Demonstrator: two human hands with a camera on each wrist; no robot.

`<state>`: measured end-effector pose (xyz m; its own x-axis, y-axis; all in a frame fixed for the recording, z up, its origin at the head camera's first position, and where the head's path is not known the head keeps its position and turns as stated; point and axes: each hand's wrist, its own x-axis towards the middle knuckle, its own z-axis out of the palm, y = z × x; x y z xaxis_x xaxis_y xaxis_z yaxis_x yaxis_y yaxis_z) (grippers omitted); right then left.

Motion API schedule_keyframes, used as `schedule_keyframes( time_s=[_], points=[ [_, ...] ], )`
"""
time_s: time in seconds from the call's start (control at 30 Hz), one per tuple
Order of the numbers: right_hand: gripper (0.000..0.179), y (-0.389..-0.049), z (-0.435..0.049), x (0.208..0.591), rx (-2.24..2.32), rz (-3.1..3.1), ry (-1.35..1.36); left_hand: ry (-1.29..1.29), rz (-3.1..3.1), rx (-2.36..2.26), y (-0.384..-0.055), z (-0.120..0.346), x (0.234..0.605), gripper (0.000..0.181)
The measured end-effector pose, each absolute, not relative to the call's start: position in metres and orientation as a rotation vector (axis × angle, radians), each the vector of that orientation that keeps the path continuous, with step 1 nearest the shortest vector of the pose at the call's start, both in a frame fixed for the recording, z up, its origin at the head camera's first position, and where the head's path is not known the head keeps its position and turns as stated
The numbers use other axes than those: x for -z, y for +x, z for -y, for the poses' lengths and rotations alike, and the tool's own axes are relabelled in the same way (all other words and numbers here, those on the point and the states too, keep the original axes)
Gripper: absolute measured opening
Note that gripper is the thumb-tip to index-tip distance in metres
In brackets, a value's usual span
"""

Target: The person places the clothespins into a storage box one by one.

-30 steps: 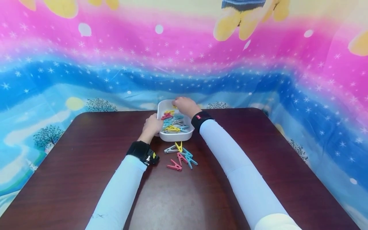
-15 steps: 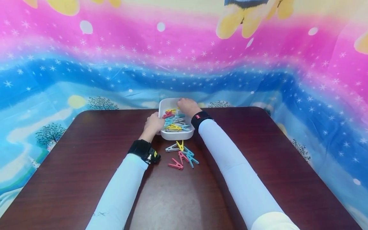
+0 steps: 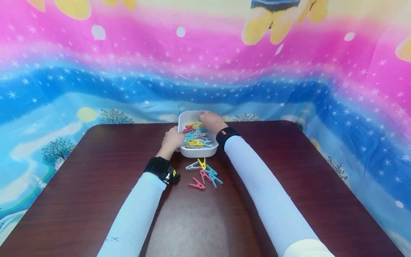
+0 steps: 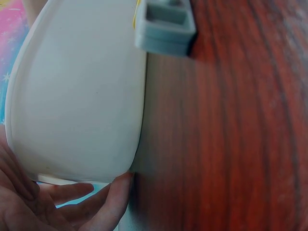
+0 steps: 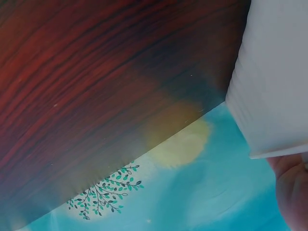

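A white plastic box (image 3: pixel 198 152) holds several clothespins, among them a yellow one (image 3: pixel 194 143). My left hand (image 3: pixel 172 139) grips the box's left side. In the left wrist view its fingers (image 4: pixel 115 197) curl against the lower part of the white wall. My right hand (image 3: pixel 212 121) is at the box's far right corner, fingers bent over the inside. The right wrist view shows part of that hand (image 5: pixel 293 192) right at the rim; its fingertips are mostly hidden, and I cannot tell whether they pinch a clothespin.
In front of the box several loose clothespins lie on the dark wooden table (image 3: pixel 112 171): grey (image 3: pixel 192 166), yellow (image 3: pixel 202 163), red (image 3: pixel 196 184) and teal (image 3: pixel 216 181). A printed cloth (image 3: pixel 205 78) hangs close behind the table's far edge.
My right hand has shifted slightly right along the far rim, and the yellow bit at its fingertips a second ago is out of sight there. The left hand keeps its grip.
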<state>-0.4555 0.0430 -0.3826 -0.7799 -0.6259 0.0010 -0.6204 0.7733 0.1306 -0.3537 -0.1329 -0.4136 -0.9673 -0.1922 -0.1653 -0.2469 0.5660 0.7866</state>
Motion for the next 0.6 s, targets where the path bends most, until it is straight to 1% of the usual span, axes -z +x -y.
schedule_keyframes(
  time_s=[0.13,0.33,0.5,0.6],
  points=[
    [0.044,-0.454,-0.045,0.379,0.102,2.933,1.017,-0.39,-2.73,-1.396,-0.354,0.133,0.414,0.049],
    [0.042,-0.454,-0.051,0.373,0.0,2.946,0.992,-0.386,-2.72,-1.392,-0.354,0.133,0.415,0.048],
    [0.053,-0.446,-0.057,0.365,-0.13,2.992,0.897,-0.382,-2.734,-1.397,-0.353,0.133,0.415,0.048],
    [0.055,-0.435,-0.063,0.356,-0.198,2.963,0.869,-0.393,-2.719,-1.392,-0.353,0.132,0.414,0.049]
  ],
)
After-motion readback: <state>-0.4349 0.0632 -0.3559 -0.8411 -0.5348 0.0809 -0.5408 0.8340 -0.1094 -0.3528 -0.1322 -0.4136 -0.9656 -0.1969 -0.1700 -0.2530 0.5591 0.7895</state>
